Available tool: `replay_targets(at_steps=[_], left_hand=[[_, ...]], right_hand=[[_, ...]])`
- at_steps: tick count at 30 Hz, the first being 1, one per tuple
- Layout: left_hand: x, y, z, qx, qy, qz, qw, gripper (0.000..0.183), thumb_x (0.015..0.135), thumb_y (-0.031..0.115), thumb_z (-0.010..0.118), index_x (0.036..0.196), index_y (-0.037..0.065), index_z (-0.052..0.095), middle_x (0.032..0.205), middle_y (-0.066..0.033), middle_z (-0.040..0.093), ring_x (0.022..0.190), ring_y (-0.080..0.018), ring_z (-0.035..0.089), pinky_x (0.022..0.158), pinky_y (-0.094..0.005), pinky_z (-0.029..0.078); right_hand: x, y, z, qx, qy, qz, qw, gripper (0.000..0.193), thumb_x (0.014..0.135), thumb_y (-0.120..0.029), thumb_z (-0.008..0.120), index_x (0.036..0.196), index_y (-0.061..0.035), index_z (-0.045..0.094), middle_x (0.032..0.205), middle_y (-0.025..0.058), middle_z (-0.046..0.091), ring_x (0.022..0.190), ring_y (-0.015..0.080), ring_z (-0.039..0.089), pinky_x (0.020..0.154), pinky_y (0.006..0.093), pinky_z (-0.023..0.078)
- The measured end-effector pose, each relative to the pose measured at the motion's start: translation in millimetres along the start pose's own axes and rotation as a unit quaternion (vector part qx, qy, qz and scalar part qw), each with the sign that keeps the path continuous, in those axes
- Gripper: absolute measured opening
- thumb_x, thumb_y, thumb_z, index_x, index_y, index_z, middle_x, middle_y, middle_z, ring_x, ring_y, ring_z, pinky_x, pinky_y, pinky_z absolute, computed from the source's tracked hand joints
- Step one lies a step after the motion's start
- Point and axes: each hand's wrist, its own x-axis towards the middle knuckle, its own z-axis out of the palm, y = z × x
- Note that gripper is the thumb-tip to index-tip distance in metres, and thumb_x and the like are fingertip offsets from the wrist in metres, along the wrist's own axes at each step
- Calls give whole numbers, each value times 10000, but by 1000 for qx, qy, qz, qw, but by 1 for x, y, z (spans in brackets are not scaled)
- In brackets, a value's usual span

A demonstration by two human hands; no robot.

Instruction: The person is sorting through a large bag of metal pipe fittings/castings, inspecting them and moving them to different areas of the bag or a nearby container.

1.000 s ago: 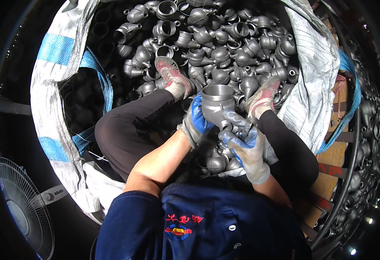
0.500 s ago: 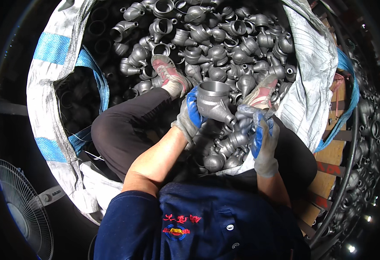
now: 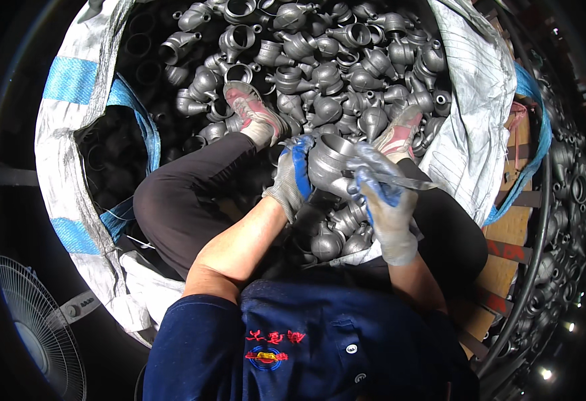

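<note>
In my left hand (image 3: 293, 172), gloved in grey and blue, is a grey cast metal fitting (image 3: 326, 160) with a round open mouth and a narrow spout. The fingers wrap its left side, and its mouth faces up. My right hand (image 3: 392, 217), in a matching glove, is closed round a flat metal file (image 3: 406, 180). This file points across toward the fitting's spout; motion blur hides whether the two touch. Similar fittings (image 3: 329, 242) lie between my legs below the held one.
Many more castings (image 3: 306, 47) fill the large white bag (image 3: 476, 100) around my legs. Blue straps (image 3: 147, 127) hang on its sides. A fan (image 3: 36, 334) stands at lower left. Wooden boards (image 3: 506, 234) and a dark curved rail (image 3: 540, 267) run along the right.
My right hand has moved left and up to the fitting, and the file now lies crosswise beside its spout. The fitting has turned slightly in my left hand.
</note>
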Motion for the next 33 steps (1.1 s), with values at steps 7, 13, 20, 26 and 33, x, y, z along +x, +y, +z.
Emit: replay_targets(at_steps=[7, 13, 20, 26, 33], left_hand=[[5, 0, -14, 94, -13, 61, 994, 226, 928, 186, 446, 1035, 32, 572, 980, -70, 593, 893, -153, 577, 808, -299, 489], [33, -18, -43, 249, 32, 167, 953, 187, 913, 133, 467, 986, 30, 604, 907, -90, 623, 776, -170, 592, 704, -304, 495], [32, -95, -70, 729, -31, 171, 662, 287, 865, 219, 514, 1100, 64, 567, 1064, -171, 583, 989, -309, 563, 821, -413, 444], [52, -69, -83, 910, -142, 82, 380, 362, 825, 328, 520, 1116, 127, 598, 1222, -128, 512, 1224, -312, 413, 990, -461, 344], [131, 36, -23, 845, 71, 146, 510, 537, 866, 505, 485, 1192, 81, 538, 1202, -195, 534, 1182, -342, 447, 991, -403, 349]], right_hand=[[5, 10, -6, -200, -122, -41, 971, 233, 820, 86, 559, 1050, 56, 575, 1033, 132, 630, 922, 168, 607, 828, 284, 483], [15, -9, -28, 122, 31, 203, 971, 239, 813, 11, 558, 1045, 39, 603, 845, 93, 659, 563, 77, 561, 525, 211, 471], [12, -11, -34, 95, 76, 215, 969, 251, 811, 1, 551, 1052, 48, 602, 868, 90, 654, 594, 64, 545, 536, 195, 440], [8, -14, -24, 105, 31, 258, 960, 252, 816, 41, 551, 1060, 33, 611, 917, 82, 658, 576, 41, 532, 476, 163, 422], [7, -3, -36, 88, 49, 232, 968, 237, 809, 60, 551, 1035, 29, 613, 989, 99, 651, 669, 76, 580, 559, 190, 472]])
